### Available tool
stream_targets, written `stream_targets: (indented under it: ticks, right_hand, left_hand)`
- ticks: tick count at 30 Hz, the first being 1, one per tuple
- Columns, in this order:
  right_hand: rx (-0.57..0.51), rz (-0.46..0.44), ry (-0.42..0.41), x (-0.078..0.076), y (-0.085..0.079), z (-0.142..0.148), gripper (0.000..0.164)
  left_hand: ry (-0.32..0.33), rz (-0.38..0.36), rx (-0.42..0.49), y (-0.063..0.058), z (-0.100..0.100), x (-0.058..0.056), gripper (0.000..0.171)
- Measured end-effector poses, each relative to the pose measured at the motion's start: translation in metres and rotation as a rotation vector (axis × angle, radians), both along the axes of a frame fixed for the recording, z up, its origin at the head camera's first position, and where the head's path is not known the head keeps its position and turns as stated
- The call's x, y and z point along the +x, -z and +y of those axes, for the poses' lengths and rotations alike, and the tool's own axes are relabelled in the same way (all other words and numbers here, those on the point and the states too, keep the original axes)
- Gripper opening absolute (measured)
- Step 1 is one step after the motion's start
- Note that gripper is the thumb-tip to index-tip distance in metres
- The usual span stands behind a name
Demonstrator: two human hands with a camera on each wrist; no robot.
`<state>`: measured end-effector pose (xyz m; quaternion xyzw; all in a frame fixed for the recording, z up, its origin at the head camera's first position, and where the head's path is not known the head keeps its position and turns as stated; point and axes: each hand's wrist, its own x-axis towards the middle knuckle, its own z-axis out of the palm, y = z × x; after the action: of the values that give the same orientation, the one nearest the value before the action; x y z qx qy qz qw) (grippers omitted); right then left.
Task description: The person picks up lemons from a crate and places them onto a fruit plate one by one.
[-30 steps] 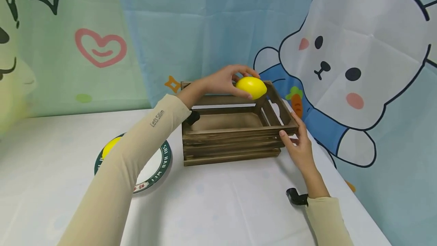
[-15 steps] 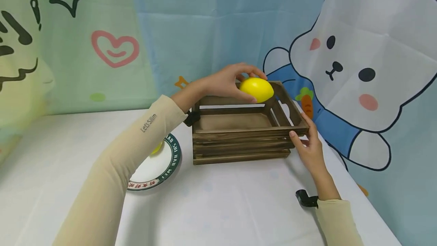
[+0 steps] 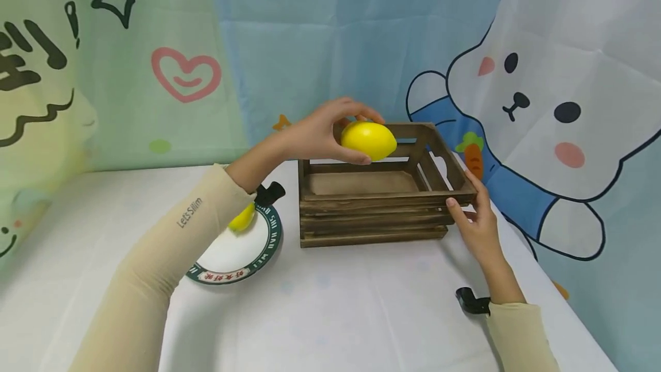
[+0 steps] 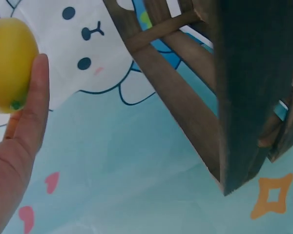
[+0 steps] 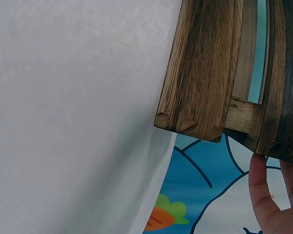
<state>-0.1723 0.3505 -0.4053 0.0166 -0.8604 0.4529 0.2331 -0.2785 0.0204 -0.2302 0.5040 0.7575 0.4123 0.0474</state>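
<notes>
My left hand [image 3: 322, 131] pinches a yellow lemon [image 3: 369, 140] between thumb and fingers, over the back of a brown slatted wooden crate [image 3: 372, 217]. In the left wrist view the lemon [image 4: 12, 63] shows a small green tip beside a straight finger, apart from the crate [image 4: 176, 92]. At the crate's right end, my right hand [image 3: 477, 223] grips the upper edge, thumb at the front corner and fingers along the end. The right wrist view has these fingers [image 5: 259, 187] at the corner of the upper slat. The crate's visible floor is bare.
Left of the crate a white plate with a green lettered rim [image 3: 273, 240] holds another lemon [image 3: 241, 218], partly hidden by the left sleeve. Both stand on a white-covered table [image 3: 335, 309]. A cartoon-printed cloth [image 3: 289, 62] hangs behind, and the table's edge runs along the right.
My left hand has moved left relative to the crate, still pinching the lemon. More of the plate and its lemon shows. The whole scene has shifted right in the head view; my right hand keeps its grip.
</notes>
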Motion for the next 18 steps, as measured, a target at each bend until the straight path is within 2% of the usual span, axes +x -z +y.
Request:
stream_targets:
  ticks: [7, 11, 18]
  right_hand:
    - [0.006, 0.011, 0.008, -0.003, -0.003, 0.001, 0.066]
    - [0.008, 0.012, 0.023, -0.003, -0.005, 0.001, 0.066]
    - [0.008, 0.002, 0.025, -0.001, 0.000, -0.004, 0.066]
  left_hand:
    - [-0.114, -0.034, 0.051, 0.001, -0.028, 0.024, 0.056]
    - [-0.172, -0.015, 0.064, 0.003, -0.042, 0.035, 0.055]
    - [-0.250, -0.008, 0.066, 0.017, -0.067, 0.050, 0.056]
